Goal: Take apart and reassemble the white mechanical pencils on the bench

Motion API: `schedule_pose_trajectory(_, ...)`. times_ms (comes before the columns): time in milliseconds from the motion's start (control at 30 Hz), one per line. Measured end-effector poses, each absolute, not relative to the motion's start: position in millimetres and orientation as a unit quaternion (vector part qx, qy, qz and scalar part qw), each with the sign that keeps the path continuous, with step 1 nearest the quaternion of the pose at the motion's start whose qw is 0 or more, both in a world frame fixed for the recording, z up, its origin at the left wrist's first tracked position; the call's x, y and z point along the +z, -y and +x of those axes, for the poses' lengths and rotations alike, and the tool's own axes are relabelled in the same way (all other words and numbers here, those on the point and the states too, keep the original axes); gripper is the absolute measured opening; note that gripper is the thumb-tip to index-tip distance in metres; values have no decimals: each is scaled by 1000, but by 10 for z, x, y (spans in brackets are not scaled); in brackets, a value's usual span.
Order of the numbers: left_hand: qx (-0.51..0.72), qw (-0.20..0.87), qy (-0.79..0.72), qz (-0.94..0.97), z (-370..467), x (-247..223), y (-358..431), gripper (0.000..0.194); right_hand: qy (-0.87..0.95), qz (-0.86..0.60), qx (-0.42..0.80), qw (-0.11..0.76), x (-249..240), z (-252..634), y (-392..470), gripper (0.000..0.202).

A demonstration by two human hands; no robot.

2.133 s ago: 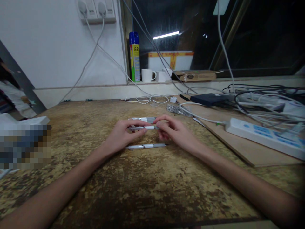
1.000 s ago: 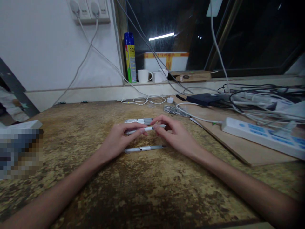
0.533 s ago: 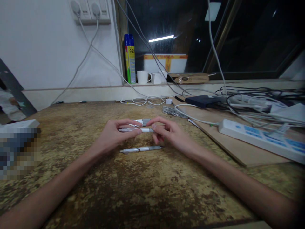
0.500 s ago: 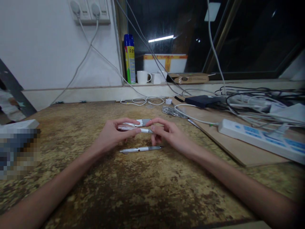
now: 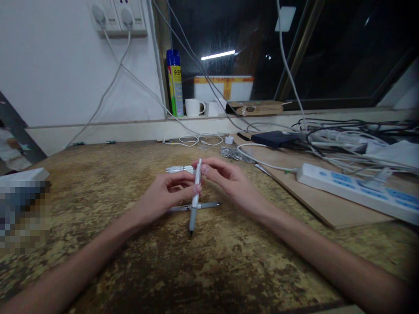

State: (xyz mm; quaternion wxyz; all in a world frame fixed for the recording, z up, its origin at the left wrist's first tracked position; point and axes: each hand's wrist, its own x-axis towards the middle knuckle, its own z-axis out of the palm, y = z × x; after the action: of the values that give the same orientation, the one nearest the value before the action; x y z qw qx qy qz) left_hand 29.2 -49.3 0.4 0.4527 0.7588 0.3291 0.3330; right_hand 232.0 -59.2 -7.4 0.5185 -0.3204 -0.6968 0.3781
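I pinch a white and grey pen (image 5: 195,200) with both hands. My left hand (image 5: 168,189) grips its middle with thumb and finger. My right hand (image 5: 227,176) has its thumb and finger at the top end. The pen's dark tip points down to 6 o'clock, and its other end points up near 12.

Under it, a second pen (image 5: 209,205) lies on the brown table (image 5: 209,270), with its tip toward 3 o'clock. More pens (image 5: 179,168) lie side by side at 11 o'clock from my grip; my hands hide part of them, so I can't count them well. A white power strip (image 5: 353,189) sits at 3 o'clock. Far off at 12 o'clock is a white mug (image 5: 193,107).
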Motion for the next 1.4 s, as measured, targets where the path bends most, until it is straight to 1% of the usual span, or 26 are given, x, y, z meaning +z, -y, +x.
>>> schedule_pose_trajectory(67,322,471,-317,757,327,-3,540,23,690,-315,400,515,-35,2297,619,19)
schedule_pose_trajectory(133,330,482,-310,750,338,-14,549,29,653,-303,443,534,-18,2301,632,20)
schedule_pose_trajectory(267,375,464,-327,733,282,-54,442,34,494,-264,574,598,2,2409,599,15)
schedule_pose_trajectory(333,400,455,-344,717,229,-81,361,35,419,-241,611,627,34,2489,569,8)
schedule_pose_trajectory(367,411,454,-352,708,201,-94,324,36,385,-227,626,638,57,2526,556,8)
schedule_pose_trajectory(500,439,447,-380,681,119,-131,237,34,313,-177,669,650,155,2615,540,24)
schedule_pose_trajectory(600,444,447,-386,674,99,-140,220,33,336,-168,677,634,182,2627,556,27)
schedule_pose_trajectory(733,443,449,-382,675,96,-144,204,34,373,-169,668,621,177,2628,570,23)
schedule_pose_trajectory(967,448,437,-392,675,70,-153,175,34,379,-160,639,650,211,2644,583,25)
schedule_pose_trajectory(1400,463,419,-408,665,-22,-184,76,35,387,-180,604,674,206,2679,597,20)
